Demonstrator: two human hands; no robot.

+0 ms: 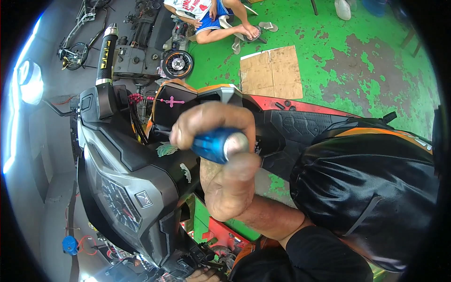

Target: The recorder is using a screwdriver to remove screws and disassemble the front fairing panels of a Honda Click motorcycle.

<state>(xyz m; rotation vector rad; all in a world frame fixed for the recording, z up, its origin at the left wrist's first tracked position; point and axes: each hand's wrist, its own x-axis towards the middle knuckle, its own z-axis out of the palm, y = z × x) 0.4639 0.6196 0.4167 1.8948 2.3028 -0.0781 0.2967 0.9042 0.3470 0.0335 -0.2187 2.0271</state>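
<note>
Blurred slightly by motion, my right hand (pixel 228 185) is closed around a blue tool handle (pixel 209 144) with a silver end, held over the scooter's front inner panel (pixel 181 169). Just left of it are the dashboard (pixel 117 202) and a pink beaded cross (pixel 174 101) hanging by the open front pocket. A black handlebar grip (pixel 105 61) points up at upper left. My left hand (pixel 199 275) shows only partly at the bottom edge, beside dark parts of the scooter; its grip is unclear.
The black seat (pixel 361 188) fills the right side. Beyond the footboard (pixel 291 127) are cardboard (pixel 270 70) on the green floor (pixel 352 70), a seated person (pixel 221 30), sandals and a loose wheel (pixel 178 63). A bicycle frame and machinery line the upper left.
</note>
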